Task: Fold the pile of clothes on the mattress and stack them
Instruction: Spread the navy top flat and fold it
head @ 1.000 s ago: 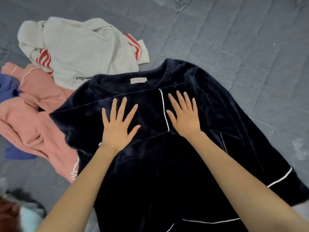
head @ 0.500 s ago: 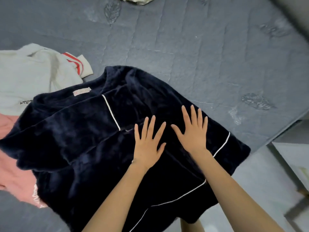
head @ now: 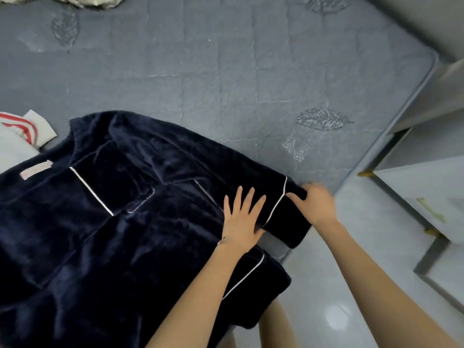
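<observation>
A dark navy fleece top (head: 120, 222) with white piping lies spread on the grey quilted mattress (head: 226, 79), one sleeve folded across its chest. My left hand (head: 242, 218) presses flat, fingers straight, on the right sleeve just inside its white-piped cuff. My right hand (head: 313, 204) grips the end of that cuff at the mattress's near right edge, thumb on top; it is motion-blurred. A white garment with red stripes (head: 20, 136) peeks in at the far left.
The mattress edge runs diagonally at the right, with pale tiled floor (head: 351, 285) below it. White furniture with gold trim (head: 426, 197) stands to the right. A light crumpled fabric (head: 88, 0) lies at the top left edge.
Both hands slid right along the sleeve to its cuff. The right hand went from lying flat to gripping the cuff end. The view swung right, hiding the pink clothes.
</observation>
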{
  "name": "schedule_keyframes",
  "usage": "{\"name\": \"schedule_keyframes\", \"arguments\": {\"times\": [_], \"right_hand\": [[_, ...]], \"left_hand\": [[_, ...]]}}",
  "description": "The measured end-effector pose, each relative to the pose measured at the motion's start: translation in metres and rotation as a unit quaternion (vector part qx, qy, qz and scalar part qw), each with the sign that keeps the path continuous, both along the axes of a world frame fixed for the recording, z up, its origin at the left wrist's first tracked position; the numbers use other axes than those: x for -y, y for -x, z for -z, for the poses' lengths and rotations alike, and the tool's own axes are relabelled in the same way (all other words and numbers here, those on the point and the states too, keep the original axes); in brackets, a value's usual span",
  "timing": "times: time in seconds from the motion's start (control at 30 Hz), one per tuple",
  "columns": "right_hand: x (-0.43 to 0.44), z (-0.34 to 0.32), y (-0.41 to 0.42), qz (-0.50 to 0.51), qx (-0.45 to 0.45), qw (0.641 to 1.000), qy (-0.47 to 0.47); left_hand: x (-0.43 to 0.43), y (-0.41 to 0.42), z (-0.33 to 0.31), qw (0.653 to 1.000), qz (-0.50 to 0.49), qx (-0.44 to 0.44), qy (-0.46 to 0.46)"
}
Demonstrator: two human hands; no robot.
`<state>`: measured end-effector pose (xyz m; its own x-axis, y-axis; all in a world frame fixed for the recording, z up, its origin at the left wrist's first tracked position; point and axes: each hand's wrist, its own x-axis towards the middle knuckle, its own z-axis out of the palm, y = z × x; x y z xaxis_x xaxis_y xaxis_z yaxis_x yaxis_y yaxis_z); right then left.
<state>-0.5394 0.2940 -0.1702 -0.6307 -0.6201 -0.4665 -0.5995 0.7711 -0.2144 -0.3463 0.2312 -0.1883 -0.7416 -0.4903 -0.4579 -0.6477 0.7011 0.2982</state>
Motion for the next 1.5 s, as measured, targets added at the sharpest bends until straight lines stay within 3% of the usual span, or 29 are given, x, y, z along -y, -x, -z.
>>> {"name": "schedule_keyframes", "arguments": {"times": [0.1,0.17,0.23,0.4,0.5,0.63,0.7,0.8,0.97,1.13,1.3,1.5], "right_hand": [[0.014,-0.021,0.002,0.130,0.167,0.975,0.071],[0.031,-0.042,-0.005,0.216,0.300,0.919,0.134],[0.052,-0.064,-0.019,0.209,0.360,0.895,0.157],[0.102,-0.105,-0.060,0.081,0.476,0.866,0.131],[0.129,-0.113,-0.077,0.054,0.436,0.879,0.184],[0.170,-0.113,-0.095,-0.009,0.368,0.886,0.284],[0.192,-0.111,-0.109,-0.078,0.394,0.880,0.255],[0.216,-0.105,-0.131,-0.149,0.410,0.880,0.188],[0.249,-0.085,-0.158,-0.251,0.346,0.885,0.185],[0.299,-0.072,-0.212,-0.232,0.313,0.888,0.244],[0.342,-0.064,-0.278,-0.320,0.227,0.884,0.254],[0.365,-0.032,-0.332,-0.417,0.146,0.850,0.287]], "left_hand": [[0.004,0.003,-0.030,0.975,-0.096,-0.135,-0.149],[0.006,0.007,-0.056,0.907,-0.190,-0.219,-0.306],[0.008,0.011,-0.079,0.838,-0.274,-0.258,-0.395],[0.032,-0.001,-0.112,0.754,-0.465,-0.314,-0.342],[0.068,-0.035,-0.125,0.751,-0.507,-0.351,-0.236],[0.109,-0.089,-0.159,0.743,-0.487,-0.382,-0.254],[0.122,-0.114,-0.179,0.734,-0.483,-0.406,-0.250],[0.142,-0.154,-0.197,0.719,-0.514,-0.435,-0.173],[0.178,-0.241,-0.201,0.645,-0.611,-0.455,-0.059],[0.191,-0.334,-0.165,0.623,-0.672,-0.398,0.043],[0.177,-0.402,-0.121,0.577,-0.740,-0.336,0.082],[0.159,-0.441,-0.092,0.527,-0.790,-0.291,0.118]]}}
